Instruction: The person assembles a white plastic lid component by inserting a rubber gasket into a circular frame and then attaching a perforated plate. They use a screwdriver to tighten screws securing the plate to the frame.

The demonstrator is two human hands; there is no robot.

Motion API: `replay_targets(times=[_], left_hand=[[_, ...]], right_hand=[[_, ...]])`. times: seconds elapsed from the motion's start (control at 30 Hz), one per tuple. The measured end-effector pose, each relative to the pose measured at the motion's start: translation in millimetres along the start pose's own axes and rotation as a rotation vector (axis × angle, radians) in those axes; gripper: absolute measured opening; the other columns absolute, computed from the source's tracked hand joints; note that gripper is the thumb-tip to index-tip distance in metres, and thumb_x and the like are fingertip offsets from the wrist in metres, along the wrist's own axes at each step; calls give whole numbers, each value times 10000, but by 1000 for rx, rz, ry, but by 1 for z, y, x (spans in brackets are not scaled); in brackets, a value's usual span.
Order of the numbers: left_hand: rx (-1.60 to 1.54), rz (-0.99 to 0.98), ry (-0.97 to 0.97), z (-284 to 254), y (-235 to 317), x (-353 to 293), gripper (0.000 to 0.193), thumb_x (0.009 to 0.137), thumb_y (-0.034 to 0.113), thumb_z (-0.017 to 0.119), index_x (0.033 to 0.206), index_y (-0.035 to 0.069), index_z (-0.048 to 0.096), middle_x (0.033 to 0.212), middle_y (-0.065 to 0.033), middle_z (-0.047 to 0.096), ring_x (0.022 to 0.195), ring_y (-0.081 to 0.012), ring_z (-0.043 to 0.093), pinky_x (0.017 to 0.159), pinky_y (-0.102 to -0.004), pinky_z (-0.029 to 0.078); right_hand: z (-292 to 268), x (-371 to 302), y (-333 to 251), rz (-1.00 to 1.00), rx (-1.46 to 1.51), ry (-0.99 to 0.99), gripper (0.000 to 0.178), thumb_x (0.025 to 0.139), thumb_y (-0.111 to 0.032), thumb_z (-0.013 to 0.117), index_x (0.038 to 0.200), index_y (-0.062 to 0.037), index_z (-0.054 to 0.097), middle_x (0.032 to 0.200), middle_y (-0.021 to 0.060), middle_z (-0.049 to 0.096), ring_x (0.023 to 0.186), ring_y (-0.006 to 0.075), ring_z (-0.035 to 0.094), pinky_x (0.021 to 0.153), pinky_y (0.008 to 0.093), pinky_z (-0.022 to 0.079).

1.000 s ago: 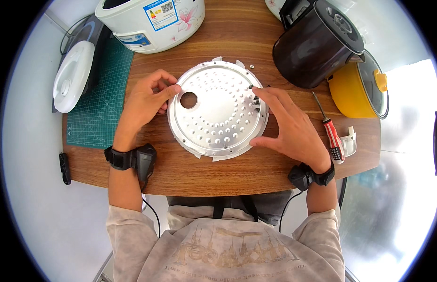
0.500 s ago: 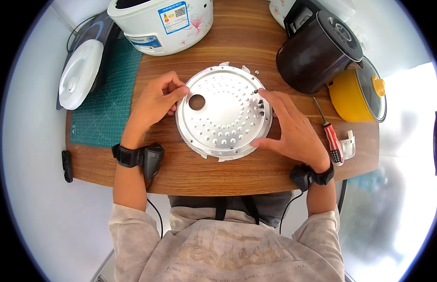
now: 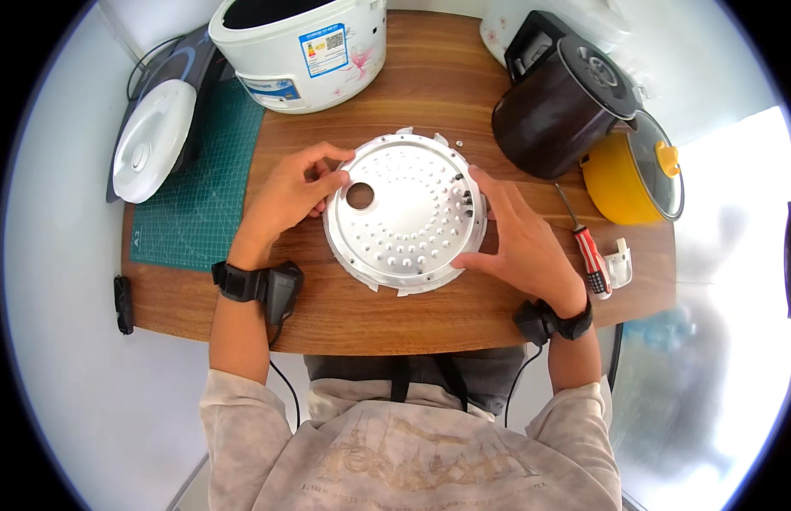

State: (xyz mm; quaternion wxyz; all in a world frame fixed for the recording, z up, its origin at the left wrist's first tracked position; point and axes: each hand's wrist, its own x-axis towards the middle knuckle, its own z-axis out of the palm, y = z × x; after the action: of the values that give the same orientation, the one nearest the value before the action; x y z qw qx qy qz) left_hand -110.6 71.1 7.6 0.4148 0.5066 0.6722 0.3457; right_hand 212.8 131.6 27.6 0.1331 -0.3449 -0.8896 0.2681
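Note:
A round silver metal lid plate [image 3: 404, 204] with dimples, small holes round its rim and one larger hole at its left lies in front of me on the table. My left hand [image 3: 295, 189] holds its upper left edge, index finger reaching onto the rim and thumb close to the large hole. Round the right edge curves my right hand [image 3: 519, 234], with its fingertips at the upper right rim and its thumb at the lower right. Several small dark screws [image 3: 469, 202] sit on the plate beside my right fingers. White tabs stick out from under the rim.
A white rice cooker body [image 3: 302, 55] stands at the back left, near a green cutting mat [image 3: 187, 209] and a white oval lid [image 3: 154, 140]. To the right are a dark kettle [image 3: 561, 106], a yellow pot [image 3: 617, 183], a red-handled screwdriver [image 3: 591, 260] and a white plastic piece [image 3: 619, 264].
The whole view has shifted slightly. My left index finger has stretched out farther along the plate's rim. My right hand keeps its place on the right edge.

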Motion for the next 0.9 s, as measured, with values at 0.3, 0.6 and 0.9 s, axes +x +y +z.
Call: replay_targets(times=[0.3, 0.6, 0.9], left_hand=[[16, 3, -72, -6, -1, 3, 292, 996, 205, 668, 1270, 106, 670, 727, 16, 592, 574, -59, 522, 510, -218, 427], [-84, 1, -11, -7, -6, 4, 288, 1045, 298, 600, 1230, 94, 681, 789, 9, 566, 573, -47, 517, 469, -210, 447], [106, 291, 41, -1, 15, 3, 259, 1027, 235, 611, 1191, 50, 687, 883, -10, 655, 696, -68, 582, 567, -241, 484]], right_hand=[[-31, -42, -4, 58, -232, 228, 770, 855, -399, 783, 1488, -110, 452, 1300, 190, 610, 1182, 401, 597, 975, 436, 505], [-46, -133, 51, 452, -523, 405, 349, 880, -237, 744, 1181, -78, 666, 1036, 128, 653, 962, 336, 645, 801, 454, 530], [-27, -138, 50, 413, -564, 478, 327, 843, -221, 751, 1133, -85, 684, 997, 107, 661, 916, 321, 667, 775, 442, 547]])
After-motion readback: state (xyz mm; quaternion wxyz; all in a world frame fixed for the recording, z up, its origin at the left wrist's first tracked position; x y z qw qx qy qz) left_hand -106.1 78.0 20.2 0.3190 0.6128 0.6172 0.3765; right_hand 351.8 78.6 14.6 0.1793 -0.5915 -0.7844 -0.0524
